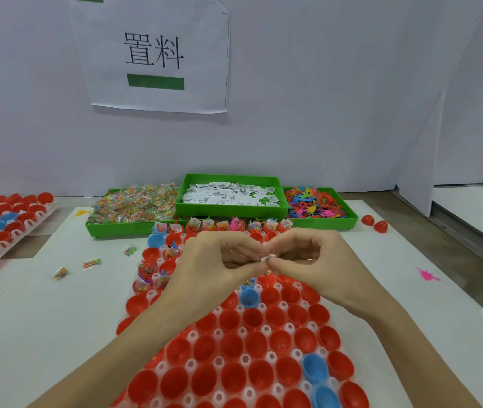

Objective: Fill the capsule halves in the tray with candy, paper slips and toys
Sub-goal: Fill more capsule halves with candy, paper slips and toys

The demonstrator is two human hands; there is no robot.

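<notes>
A white tray (291, 355) of red and blue open capsule halves lies in front of me. Its far rows and left side hold candy bags, slips and toys; the near cups look bare. Above the tray's middle, my left hand (219, 260) and my right hand (302, 254) meet fingertip to fingertip. Together they pinch a small white paper slip (267, 258), with a bit of a candy bag showing just below it. At the back stand three green bins: candy bags (134, 206), paper slips (228, 194) and colourful toys (313, 203).
A second tray of red capsule halves (1, 225) lies at the far left. Loose candy bags (91, 263) lie left of the main tray. A pink toy (427, 275) lies on the right, and two red capsules (374, 223) sit beside the toy bin. A white wall with a sign stands behind.
</notes>
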